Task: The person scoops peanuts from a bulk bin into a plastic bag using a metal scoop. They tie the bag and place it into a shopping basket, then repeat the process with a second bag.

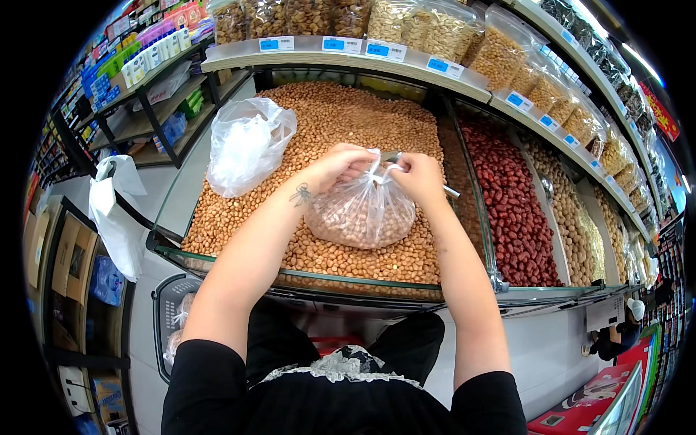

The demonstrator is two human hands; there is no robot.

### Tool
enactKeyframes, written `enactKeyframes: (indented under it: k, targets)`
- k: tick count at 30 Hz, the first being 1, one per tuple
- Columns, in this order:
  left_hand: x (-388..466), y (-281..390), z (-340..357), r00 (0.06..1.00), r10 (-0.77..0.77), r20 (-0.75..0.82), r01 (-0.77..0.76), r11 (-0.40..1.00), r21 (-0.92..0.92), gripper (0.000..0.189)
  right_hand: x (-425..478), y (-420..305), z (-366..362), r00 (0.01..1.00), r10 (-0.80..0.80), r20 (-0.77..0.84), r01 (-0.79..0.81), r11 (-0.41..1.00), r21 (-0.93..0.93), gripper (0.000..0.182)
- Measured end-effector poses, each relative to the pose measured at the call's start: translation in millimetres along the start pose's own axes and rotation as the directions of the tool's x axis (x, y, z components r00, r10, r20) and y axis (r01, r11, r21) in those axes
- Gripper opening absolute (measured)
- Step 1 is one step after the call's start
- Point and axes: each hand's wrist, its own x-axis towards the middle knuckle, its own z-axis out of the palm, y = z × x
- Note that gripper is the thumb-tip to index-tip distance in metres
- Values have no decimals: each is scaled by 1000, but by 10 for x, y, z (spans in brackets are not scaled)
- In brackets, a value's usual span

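A clear plastic bag filled with round brown nuts rests on the heap of loose nuts in a glass-sided bin. Its neck is gathered into a knot. My left hand pinches one end of the bag's top, and my right hand grips the other end. Behind my right hand lies a metal scoop, with only its handle tip and a bit of its metal showing. A second, crumpled plastic bag sits on the nuts to the left; a white mass shows through it.
Glass panels edge the bin; a bin of red dried dates adjoins on the right. Bagged dried goods stand on the shelf above. A grey basket with filled bags is on the floor, below a roll of plastic bags. A person is far right.
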Motion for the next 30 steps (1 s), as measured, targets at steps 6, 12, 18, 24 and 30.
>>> enactKeyframes:
  k: [6, 12, 18, 24, 30]
  targets:
    - [92, -8, -245, 955, -121, -271, 115, 993, -36, 15, 169, 537, -109, 598, 332, 729, -518, 855, 36, 21]
    - [-9, -41, -45, 905, 1, -426, 4, 1000, 11, 24, 46, 504, -121, 809, 201, 553, -271, 961, 47, 20]
    - [15, -138, 192, 874, 467, -137, -409, 857, 312, 25, 11, 90, -234, 872, -72, 484, -366, 560, 743, 18]
    - [14, -211, 242, 847, 530, 42, -436, 647, 625, 21, 15, 153, -123, 865, -55, 499, -469, 264, 842, 16]
    - [-133, -131, 422, 809, 574, -128, -321, 613, 722, 19, -53, 23, -175, 879, -106, 465, -414, 311, 855, 17]
